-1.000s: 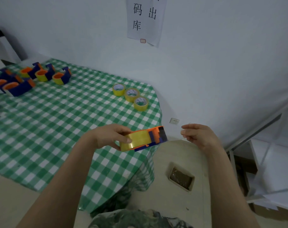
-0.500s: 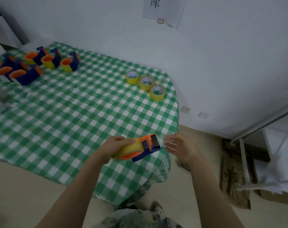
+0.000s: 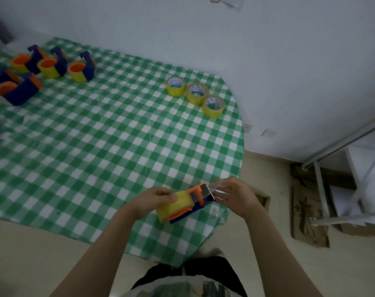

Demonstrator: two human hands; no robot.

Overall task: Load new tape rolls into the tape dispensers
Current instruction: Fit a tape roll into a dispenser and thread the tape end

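My left hand point(image 3: 155, 199) grips a blue and orange tape dispenser point(image 3: 195, 202) by the yellow tape roll point(image 3: 174, 205) loaded in it, above the table's near right corner. At the dispenser's metal blade end, my right hand point(image 3: 233, 196) pinches the clear loose end of the tape point(image 3: 214, 185). Three spare yellow tape rolls point(image 3: 196, 94) lie in a row near the table's far right edge. Several more dispensers with rolls point(image 3: 51, 66) stand at the far left.
The table carries a green and white checked cloth point(image 3: 96, 136). To the right stands a white wall, with a metal rack point(image 3: 332, 168) and flattened cardboard point(image 3: 306, 211) on the floor. A paper sheet hangs on the wall at the top.
The camera has tilted down and closer to the table. My right hand came in from the right to the dispenser's blade end and took hold of the tape end.
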